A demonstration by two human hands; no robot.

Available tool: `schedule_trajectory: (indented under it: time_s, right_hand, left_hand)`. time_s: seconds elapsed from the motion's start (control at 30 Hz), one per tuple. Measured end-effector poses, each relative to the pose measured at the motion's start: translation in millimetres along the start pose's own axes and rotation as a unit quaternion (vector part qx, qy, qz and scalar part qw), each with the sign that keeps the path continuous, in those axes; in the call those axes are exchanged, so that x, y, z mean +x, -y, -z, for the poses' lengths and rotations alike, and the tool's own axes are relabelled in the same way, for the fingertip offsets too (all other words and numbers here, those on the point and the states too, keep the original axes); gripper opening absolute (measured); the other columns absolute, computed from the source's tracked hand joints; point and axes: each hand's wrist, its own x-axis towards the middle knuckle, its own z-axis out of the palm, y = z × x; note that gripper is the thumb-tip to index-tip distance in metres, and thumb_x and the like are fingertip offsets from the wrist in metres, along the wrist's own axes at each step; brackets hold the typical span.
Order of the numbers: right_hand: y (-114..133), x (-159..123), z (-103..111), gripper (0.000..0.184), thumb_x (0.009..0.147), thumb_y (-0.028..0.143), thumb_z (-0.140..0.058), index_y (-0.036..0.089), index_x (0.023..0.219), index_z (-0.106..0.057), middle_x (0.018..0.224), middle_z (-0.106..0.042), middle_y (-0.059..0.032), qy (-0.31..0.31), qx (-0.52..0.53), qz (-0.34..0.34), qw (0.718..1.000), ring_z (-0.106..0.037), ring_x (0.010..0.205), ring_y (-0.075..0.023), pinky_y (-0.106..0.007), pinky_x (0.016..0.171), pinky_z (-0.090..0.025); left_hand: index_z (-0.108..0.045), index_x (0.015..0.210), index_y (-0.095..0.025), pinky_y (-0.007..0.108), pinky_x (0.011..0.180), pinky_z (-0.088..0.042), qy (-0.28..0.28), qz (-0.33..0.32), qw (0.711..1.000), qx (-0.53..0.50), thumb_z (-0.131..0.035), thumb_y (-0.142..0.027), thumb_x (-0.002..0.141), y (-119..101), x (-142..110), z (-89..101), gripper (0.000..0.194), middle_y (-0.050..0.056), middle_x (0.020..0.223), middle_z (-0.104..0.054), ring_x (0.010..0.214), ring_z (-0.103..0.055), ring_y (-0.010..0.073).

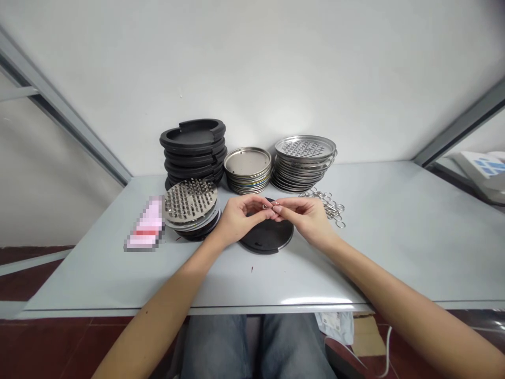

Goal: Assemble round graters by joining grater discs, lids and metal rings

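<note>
My left hand (241, 217) and my right hand (310, 217) meet fingertip to fingertip, both closed in a pinch. Between them shows a small ring-ended metal piece (265, 207), mostly hidden by the fingers. Below the hands lies a round black plate (268, 237) with a raised rim and a small dark slot near its front. Just beyond my right hand is a loose pile of similar ring-ended metal pieces (335, 206).
Behind stand stacks of black notched rings (193, 142), shallow metal discs (248, 162) and perforated grater discs (304, 148). Left of my hands, a spiked metal disc (190, 201) tops another stack. A blurred pink item (145, 223) lies beside it on the grey table (394, 226).
</note>
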Motion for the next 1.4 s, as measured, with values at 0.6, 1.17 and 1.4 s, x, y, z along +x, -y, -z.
schedule_trajectory:
  time_s: [0.6,1.17,1.4]
  right_hand:
    - [-0.3,2.1,4.0,0.024,0.074,0.036,-0.073,0.015,0.084,-0.074,0.072,-0.072,-0.0054,0.027,-0.053,-0.029,0.998,-0.067,0.065,-0.0141,-0.027,0.068,-0.058]
    - [-5.2,2.6,5.4,0.029,0.074,0.041,-0.07,0.015,0.085,-0.075,0.067,-0.072,-0.005,0.049,-0.119,-0.035,0.991,-0.067,0.06,-0.0153,-0.028,0.063,-0.06]
    - [-5.3,4.6,8.6,0.033,0.07,0.042,-0.074,0.012,0.084,-0.074,0.063,-0.07,-0.0047,0.034,-0.096,-0.065,0.993,-0.065,0.056,-0.0132,-0.026,0.059,-0.058]
  left_hand:
    - [-0.061,0.096,-0.015,0.03,0.078,-0.046,0.142,-0.121,0.846,0.499,-0.04,-0.027,0.097,-4.5,-4.5,16.1,0.024,0.008,0.093,-0.065,0.086,-0.061,0.0184]
    - [-0.058,0.095,-0.012,0.029,0.069,-0.047,0.218,-0.071,0.785,0.575,-0.039,-0.03,0.097,-2.2,-4.5,7.2,0.026,0.008,0.087,-0.065,0.08,-0.062,0.0199]
    - [-0.057,0.095,-0.013,0.031,0.068,-0.048,0.215,-0.057,0.769,0.599,-0.036,-0.03,0.098,-8.8,-3.3,0.8,0.027,0.009,0.088,-0.066,0.08,-0.063,0.0216]
